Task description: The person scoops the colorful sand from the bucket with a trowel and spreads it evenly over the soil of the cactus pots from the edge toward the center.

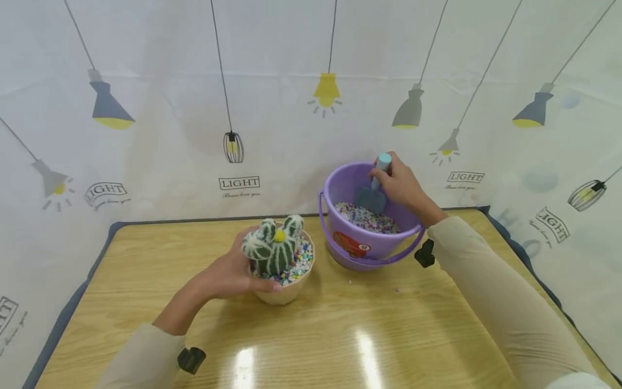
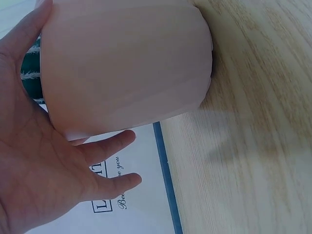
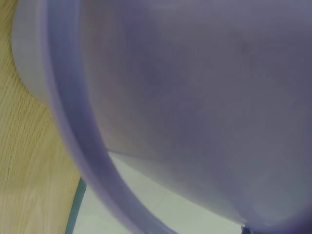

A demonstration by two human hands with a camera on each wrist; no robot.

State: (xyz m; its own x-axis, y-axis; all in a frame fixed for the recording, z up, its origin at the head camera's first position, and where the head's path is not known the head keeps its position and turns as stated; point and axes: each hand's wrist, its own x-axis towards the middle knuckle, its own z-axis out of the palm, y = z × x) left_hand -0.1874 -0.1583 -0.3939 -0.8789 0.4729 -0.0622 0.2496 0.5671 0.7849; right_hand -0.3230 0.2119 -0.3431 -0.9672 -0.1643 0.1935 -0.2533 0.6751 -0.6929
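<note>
My left hand grips the rim of a peach flowerpot, its thumb along the near side. In the left wrist view, two fingers extend past the pot's wall. A plush-looking green cactus with white stripes and a yellow tuft stands in the pot among small coloured pebbles. Over the purple bucket, my right hand holds a small shovel by its light-blue handle. The shovel's dark blade touches the pebbles inside. In the right wrist view, the bucket's wall hides that hand.
The bucket's handle hangs down its front side. A few stray pebbles lie on the wooden table in front of the bucket. A white cloth printed with lamps rises behind the table and at both sides.
</note>
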